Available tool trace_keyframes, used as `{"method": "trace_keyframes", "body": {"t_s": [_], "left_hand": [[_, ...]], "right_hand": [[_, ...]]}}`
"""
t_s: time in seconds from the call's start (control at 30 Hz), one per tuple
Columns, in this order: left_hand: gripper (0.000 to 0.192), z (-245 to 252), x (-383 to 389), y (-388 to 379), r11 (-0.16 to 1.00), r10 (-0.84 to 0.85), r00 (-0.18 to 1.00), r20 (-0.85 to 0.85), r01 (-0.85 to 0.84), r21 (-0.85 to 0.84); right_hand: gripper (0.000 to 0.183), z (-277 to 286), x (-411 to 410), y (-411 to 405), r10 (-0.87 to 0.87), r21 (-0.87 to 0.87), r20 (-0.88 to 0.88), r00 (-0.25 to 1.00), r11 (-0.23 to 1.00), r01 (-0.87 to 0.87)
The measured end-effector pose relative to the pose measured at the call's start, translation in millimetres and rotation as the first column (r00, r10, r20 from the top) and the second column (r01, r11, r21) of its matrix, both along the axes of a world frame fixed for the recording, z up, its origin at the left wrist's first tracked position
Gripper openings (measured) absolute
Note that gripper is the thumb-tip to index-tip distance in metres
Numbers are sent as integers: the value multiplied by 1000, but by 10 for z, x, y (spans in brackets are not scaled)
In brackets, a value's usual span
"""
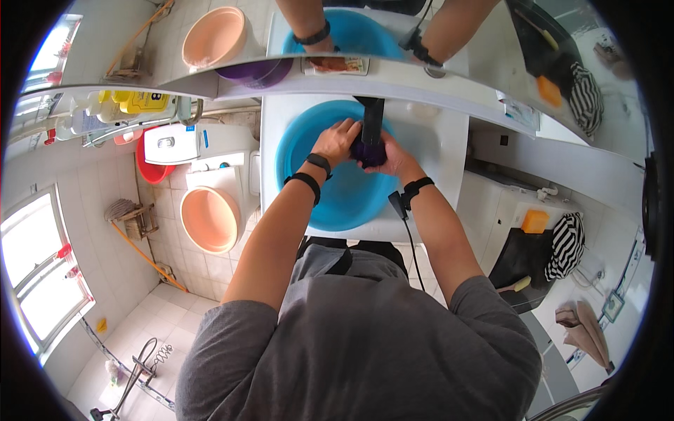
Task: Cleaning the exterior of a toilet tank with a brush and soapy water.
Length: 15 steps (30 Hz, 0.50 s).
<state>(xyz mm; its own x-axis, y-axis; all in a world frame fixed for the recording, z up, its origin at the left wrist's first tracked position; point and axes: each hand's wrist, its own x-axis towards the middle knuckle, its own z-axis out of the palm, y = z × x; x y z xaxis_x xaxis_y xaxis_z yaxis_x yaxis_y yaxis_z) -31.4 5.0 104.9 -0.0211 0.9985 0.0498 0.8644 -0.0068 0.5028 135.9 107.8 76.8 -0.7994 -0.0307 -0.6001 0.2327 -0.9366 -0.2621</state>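
Observation:
Both of my hands are over a round blue plastic basin (337, 210) standing in a white sink (437, 129). Between them is a small dark purple item (373, 155), whose exact kind I cannot make out. My left hand (338, 141) grips its left side with bent fingers. My right hand (394, 158) cups it from the right and below. A black faucet spout (373, 118) reaches over the basin and hides the item's upper part. Shallow cloudy water seems to lie in the basin.
Above the sink runs a white shelf (400, 79) below a mirror (363, 31). Left are a toilet (231, 139) and a peach plastic tub (209, 219). A washing machine (511, 205) bearing an orange box (535, 221) and a striped cloth (566, 247) stands right. A cable (413, 247) hangs from my right wrist.

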Motion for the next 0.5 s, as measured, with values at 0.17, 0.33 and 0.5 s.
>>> {"method": "trace_keyframes", "body": {"t_s": [0.17, 0.33, 0.5], "left_hand": [[44, -125, -15, 89, 998, -44, 996, -75, 47, 40], [17, -258, -9, 149, 969, -162, 955, -250, 105, -225], [13, -214, 35, 259, 926, -187, 941, -283, 72, -371]], "right_hand": [[50, -62, -10, 113, 0, 96, -21, 1000, 995, 2], [34, -136, 21, 312, 219, 31, 47, 975, 975, -221], [30, -98, 69, 314, 232, 141, 143, 962, 957, -252]]}}
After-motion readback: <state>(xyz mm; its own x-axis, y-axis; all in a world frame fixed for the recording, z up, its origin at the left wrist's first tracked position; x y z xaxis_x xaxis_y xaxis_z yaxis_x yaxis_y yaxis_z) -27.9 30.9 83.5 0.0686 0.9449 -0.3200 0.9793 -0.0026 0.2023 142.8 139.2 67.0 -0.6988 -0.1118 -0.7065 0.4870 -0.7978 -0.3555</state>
